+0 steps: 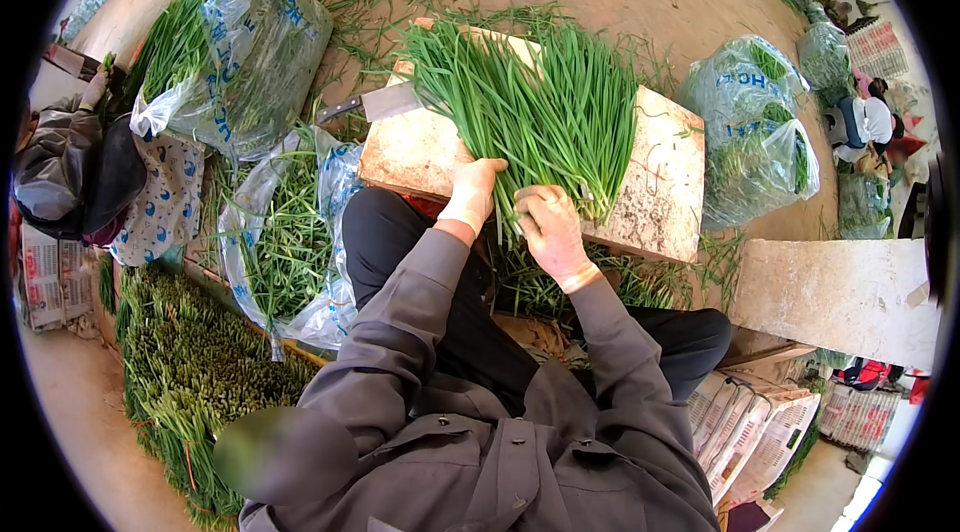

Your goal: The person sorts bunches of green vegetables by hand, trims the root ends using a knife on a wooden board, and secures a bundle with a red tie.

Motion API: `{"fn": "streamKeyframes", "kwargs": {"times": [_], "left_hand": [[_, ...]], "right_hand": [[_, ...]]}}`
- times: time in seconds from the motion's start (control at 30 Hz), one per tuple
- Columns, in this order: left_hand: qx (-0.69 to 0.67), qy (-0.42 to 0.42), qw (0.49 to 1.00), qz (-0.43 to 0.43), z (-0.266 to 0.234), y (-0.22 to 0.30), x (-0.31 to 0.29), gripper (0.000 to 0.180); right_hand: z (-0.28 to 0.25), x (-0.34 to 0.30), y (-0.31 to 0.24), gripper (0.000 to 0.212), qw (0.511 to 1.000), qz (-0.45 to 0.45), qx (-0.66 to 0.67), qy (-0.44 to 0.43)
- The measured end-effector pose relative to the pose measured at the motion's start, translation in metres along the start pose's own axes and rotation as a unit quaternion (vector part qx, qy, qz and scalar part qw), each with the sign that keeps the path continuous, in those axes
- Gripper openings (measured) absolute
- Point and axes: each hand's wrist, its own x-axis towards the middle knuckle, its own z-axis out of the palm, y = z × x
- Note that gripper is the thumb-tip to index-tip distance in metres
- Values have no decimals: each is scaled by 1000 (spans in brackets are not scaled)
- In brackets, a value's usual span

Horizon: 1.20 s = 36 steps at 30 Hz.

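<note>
A broad spread of garlic chives [545,97] lies fanned over a worn pale board [655,162] in front of my knees, leaf tips pointing away. My left hand [474,187] is closed around stems at the near left side, with its thumb over them. At the near stem ends, my right hand [549,230] has its fingers curled and pinched on the chives. A knife [390,104] with a dark handle and a wide blade rests at the board's left edge, its blade partly on the board.
Left stand a large clear bag [265,47] of chives, an opened bag [290,242] of loose trimmings and densely packed bundles [200,362]. Another person [75,152] sits at far left. Filled bags [750,132] and a second board [835,297] are on the right. Loose leaves litter the floor.
</note>
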Motion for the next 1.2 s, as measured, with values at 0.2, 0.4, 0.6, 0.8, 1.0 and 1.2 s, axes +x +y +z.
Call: {"fn": "streamKeyframes", "kwargs": {"times": [0.2, 0.4, 0.6, 0.8, 1.0, 1.2], "left_hand": [[2, 15, 1000, -1, -11, -4, 5, 73], [-13, 1, 1000, -13, -1, -8, 5, 71], [-3, 17, 1000, -9, 1, -8, 5, 70], [-17, -15, 999, -23, -1, 2, 1, 57], [-37, 18, 996, -80, -3, 21, -6, 74], [4, 9, 1000, -9, -7, 30, -22, 64]], "right_hand": [[-74, -14, -23, 11, 874, 158, 277, -365], [-23, -38, -38, 7, 986, 150, 19, -73], [31, -30, -33, 28, 966, 169, -181, -74], [19, -24, -33, 14, 973, 188, -117, -71], [-26, -88, -31, 25, 910, 153, -83, -376], [-53, -104, -14, 33, 822, 210, -138, -511]]}}
